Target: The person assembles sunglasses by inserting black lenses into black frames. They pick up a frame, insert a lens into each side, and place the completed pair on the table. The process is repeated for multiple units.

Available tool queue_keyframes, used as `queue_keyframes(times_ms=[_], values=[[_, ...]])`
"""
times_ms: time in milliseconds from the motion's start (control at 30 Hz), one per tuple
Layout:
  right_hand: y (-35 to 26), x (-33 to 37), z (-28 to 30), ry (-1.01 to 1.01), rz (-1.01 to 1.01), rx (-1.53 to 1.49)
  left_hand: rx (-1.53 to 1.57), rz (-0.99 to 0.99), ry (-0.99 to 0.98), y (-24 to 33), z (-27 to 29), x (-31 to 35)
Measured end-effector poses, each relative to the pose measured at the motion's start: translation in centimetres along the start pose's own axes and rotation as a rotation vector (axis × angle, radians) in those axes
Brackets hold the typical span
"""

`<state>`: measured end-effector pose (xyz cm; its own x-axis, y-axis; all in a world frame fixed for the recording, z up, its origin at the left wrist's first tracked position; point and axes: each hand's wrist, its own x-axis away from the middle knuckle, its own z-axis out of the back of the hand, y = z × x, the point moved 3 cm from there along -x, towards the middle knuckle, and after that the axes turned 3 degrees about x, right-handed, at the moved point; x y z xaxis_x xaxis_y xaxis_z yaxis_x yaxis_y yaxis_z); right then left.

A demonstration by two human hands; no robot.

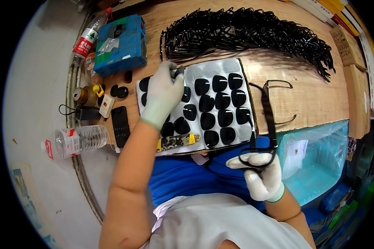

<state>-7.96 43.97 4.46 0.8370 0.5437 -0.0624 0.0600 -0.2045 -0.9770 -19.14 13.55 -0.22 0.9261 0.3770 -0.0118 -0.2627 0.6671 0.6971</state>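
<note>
Both my hands wear white gloves. My left hand (165, 92) reaches over the far left part of a white cloth-covered board (191, 74), its fingers closed round a dark lens (179, 73). Several dark sunglass lenses (207, 103) lie in rows on the board; my hand and wrist hide some at the left. Beside the board's near right corner, my right hand (264, 176) pinches a black eyeglass frame (258, 167) by its rim. More black frame parts (268, 112) with thin temples extend just beyond it; whether they belong to the held frame I cannot tell.
A patterned strip with yellow ends (178, 142) lies along the board's near edge. Many black frames (245, 35) are heaped at the back. Left stand a blue box (122, 43), bottles (87, 139) and a black phone (120, 126). A light-blue plastic-lined basket (316, 162) sits right.
</note>
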Motion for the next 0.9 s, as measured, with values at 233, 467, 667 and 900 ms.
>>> queue_keyframes(times_ms=[233, 467, 667, 900], values=[[-0.2, -1.1, 0.4, 0.007, -0.062, 0.421, 0.963, 0.219, -0.663, 4.1, 3.0, 14.5], [-1.8, -3.3, -2.5, -0.096, -0.105, 0.325, 1.238, 0.14, -0.488, 5.6, 2.1, 16.6], [-1.8, -1.8, -1.9, -0.242, -0.455, -0.248, 1.368, 0.21, -0.772, 6.2, 2.3, 16.5], [-0.6, -0.5, -1.7, -0.255, -0.441, -0.199, 1.148, 0.162, -0.763, 7.8, 3.2, 16.0]])
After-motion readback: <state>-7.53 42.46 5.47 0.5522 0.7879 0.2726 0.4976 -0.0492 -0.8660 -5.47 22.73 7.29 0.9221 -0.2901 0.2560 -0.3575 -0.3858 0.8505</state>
